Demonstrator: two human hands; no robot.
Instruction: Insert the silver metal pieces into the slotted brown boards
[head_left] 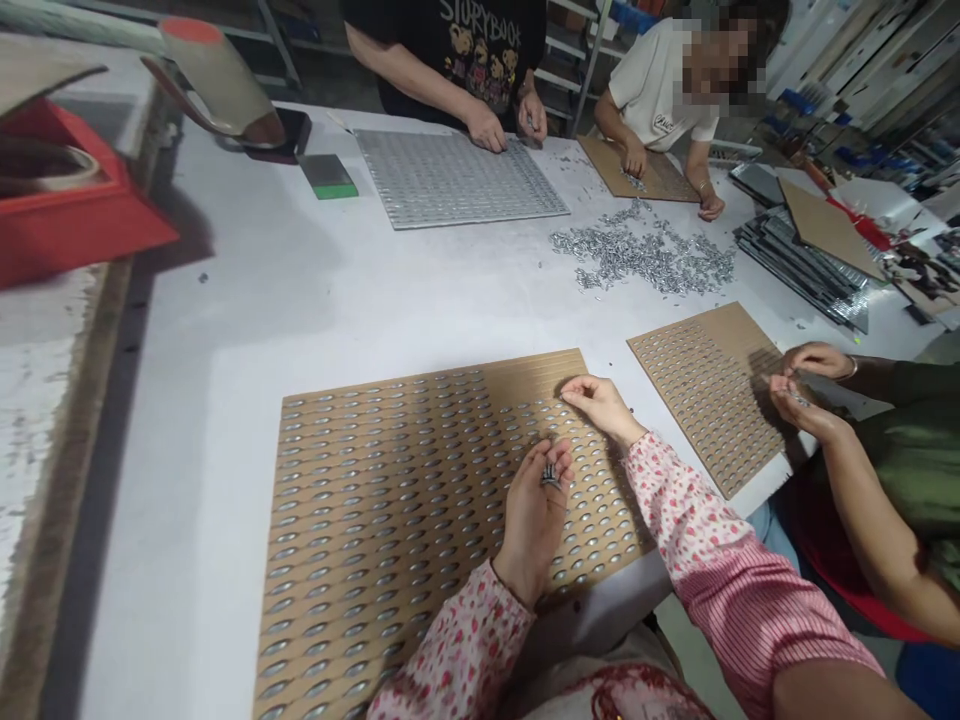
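A brown cardboard sheet [390,500] lies in front of me, covered with rows of small shiny oval metal pieces. My left hand [534,515] is curled palm-up above its middle, cupping several small metal pieces [550,476]. Farther right, my right hand [600,403] reaches to the upper right part of the sheet, with thumb and forefinger pinched at the end of a row. Whatever sits between those fingertips is too small to make out. Near the sheet's top edge, beside the right hand, a strip of cardboard shows grooves without pieces.
A loose heap of metal pieces [645,250] lies beyond my sheet. Co-workers' hands are over a silver-covered sheet [457,180], a far brown board [600,165] and a right-hand board [705,400]. Stacked sheets [802,260], a green-edged block [330,178] and a red bin [97,220] stand around.
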